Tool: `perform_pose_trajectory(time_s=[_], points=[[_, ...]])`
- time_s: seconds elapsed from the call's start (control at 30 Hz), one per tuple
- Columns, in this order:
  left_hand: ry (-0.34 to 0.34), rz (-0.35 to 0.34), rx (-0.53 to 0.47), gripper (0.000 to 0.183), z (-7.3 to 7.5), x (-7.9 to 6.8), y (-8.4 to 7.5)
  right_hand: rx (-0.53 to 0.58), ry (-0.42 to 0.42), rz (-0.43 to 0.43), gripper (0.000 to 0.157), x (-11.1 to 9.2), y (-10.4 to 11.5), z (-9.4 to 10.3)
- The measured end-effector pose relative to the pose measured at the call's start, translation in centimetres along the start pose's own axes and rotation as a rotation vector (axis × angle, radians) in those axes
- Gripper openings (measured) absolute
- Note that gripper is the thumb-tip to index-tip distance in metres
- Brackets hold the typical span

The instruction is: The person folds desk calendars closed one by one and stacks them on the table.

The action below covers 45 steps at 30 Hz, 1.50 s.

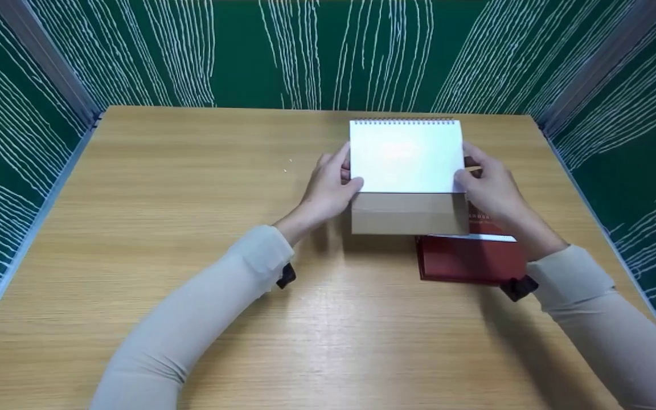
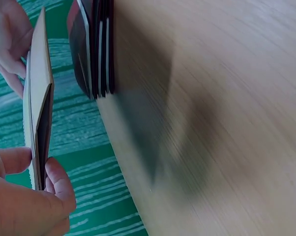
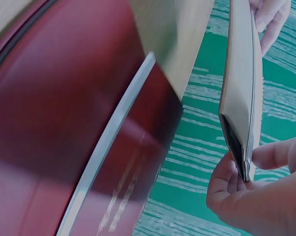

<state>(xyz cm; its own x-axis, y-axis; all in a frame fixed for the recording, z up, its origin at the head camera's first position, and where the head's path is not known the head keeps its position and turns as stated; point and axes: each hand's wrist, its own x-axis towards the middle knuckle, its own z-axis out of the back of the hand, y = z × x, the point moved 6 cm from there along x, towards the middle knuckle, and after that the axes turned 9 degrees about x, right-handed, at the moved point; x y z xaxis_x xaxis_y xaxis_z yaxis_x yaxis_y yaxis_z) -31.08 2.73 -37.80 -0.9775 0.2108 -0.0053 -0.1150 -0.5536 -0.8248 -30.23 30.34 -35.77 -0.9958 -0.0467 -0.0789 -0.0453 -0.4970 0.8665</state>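
Observation:
A spiral-bound desk calendar (image 1: 406, 156) with a blank white top page and a brown cardboard stand is held up over the table by both hands. At its left edge my left hand (image 1: 331, 185) pinches it between thumb and fingers. The right edge is pinched the same way by my right hand (image 1: 490, 179). Both wrist views show the calendar's folded stand (image 2: 42, 88) edge-on, nearly flat with a narrow gap inside. Beneath and to the right lies a dark red stack of book-like items (image 1: 467, 259), partly hidden by the calendar and my right arm.
The wooden table (image 1: 191, 188) has a few tiny white specks left of the calendar. Green panels (image 1: 237, 51) with white lines stand behind and at both sides. In the right wrist view a pale strip (image 3: 108, 137) crosses the red stack, whose lettering is unreadable there.

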Motion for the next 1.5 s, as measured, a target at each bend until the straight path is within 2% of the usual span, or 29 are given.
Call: perform_pose_trajectory(time_s=[0.27,0.6,0.87,1.17,1.5], points=[[0.041,-0.039,-0.012,0.076,-3.2,0.3,-2.1,-0.041,0.004,-0.098,0.068,-1.1,-2.3,3.2],[0.058,0.025,-0.105,0.072,-6.3,0.9,-2.8,-0.014,0.042,-0.161,0.071,-1.8,-4.2,5.4],[0.079,-0.013,-0.084,0.071,-8.5,1.0,-3.6,-0.042,0.051,-0.166,0.071,-2.0,-5.8,6.7],[0.112,-0.003,-0.039,0.07,-10.6,0.9,-4.2,-0.038,0.112,-0.271,0.073,-2.6,-8.0,8.0],[0.127,0.001,0.034,0.069,-12.1,0.9,-4.2,-0.044,0.175,-0.32,0.072,-3.0,-9.7,8.3]])
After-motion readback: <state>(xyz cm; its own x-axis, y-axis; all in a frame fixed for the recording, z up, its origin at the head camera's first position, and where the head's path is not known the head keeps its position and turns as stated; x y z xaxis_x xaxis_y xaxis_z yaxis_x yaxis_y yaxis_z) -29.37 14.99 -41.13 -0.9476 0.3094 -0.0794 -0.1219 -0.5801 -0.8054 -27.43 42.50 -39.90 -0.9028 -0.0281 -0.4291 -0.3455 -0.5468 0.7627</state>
